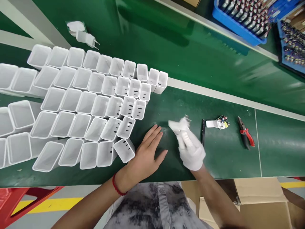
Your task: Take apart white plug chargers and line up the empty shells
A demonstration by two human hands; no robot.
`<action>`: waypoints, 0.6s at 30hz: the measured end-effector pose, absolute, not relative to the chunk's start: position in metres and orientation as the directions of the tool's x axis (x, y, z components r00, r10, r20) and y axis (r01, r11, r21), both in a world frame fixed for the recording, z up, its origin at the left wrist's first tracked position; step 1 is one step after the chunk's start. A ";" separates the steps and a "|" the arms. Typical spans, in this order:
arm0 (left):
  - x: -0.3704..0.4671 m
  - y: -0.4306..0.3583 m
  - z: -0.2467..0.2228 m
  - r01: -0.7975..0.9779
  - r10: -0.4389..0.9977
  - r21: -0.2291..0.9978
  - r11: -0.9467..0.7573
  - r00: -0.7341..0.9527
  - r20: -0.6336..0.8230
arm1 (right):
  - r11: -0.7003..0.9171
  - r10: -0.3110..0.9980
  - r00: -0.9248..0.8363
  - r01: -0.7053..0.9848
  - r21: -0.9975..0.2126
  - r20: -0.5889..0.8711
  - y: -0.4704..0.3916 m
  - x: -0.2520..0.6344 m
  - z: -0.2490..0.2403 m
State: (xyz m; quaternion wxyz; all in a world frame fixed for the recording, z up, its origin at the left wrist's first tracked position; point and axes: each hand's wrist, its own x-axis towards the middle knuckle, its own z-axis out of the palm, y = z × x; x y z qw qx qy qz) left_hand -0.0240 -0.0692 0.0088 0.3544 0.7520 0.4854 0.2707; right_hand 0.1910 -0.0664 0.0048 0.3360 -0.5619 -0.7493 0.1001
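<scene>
Nearest to me, below the near edge of the tabletop point(214, 165), are my grey shirt point(152, 206) and an open cardboard box point(257, 203) at my right side; above them both forearms reach onto the green mat. My left hand point(145, 152) lies palm down and bare, a red cord point(116, 186) round its wrist, fingers point(154, 135) spread flat and gripping nothing; it rests just beside the nearest white casing point(124, 150), I judge to steady me and stay within reach of the stack. My right hand point(192, 149), in a white glove, has its fingers closed about a white charger piece point(177, 125), held a little above the mat near the middle of the tabletop; motion blur hides how firm the grip is. White casings point(95, 101) fill the left half in slanting rows, open mouths upward and touching, which probably keeps them upright and easy to take one by one. A black tool point(203, 132) lies just right of the gloved hand; a small part with coloured wires point(218, 123) sits beside it; red-handled pliers point(245, 135) lie further right, all apart from one another. One plug point(87, 38) lies alone near the far left corner; blue trays point(238, 22) stand beyond the far edge.
</scene>
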 end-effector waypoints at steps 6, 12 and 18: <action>-0.024 -0.066 0.008 0.498 0.932 0.818 -0.289 0.343 0.120 | 0.371 0.847 -0.146 0.851 -0.372 0.511 -0.059 0.179 0.007; -0.024 -0.068 0.011 0.502 0.935 0.832 -0.236 0.351 0.054 | 0.175 0.917 0.061 0.827 -0.535 0.395 -0.060 0.180 0.004; -0.006 -0.062 0.030 0.434 0.934 0.873 -0.222 0.351 0.063 | -0.098 0.923 0.382 0.122 -0.988 -0.044 -0.056 0.168 0.037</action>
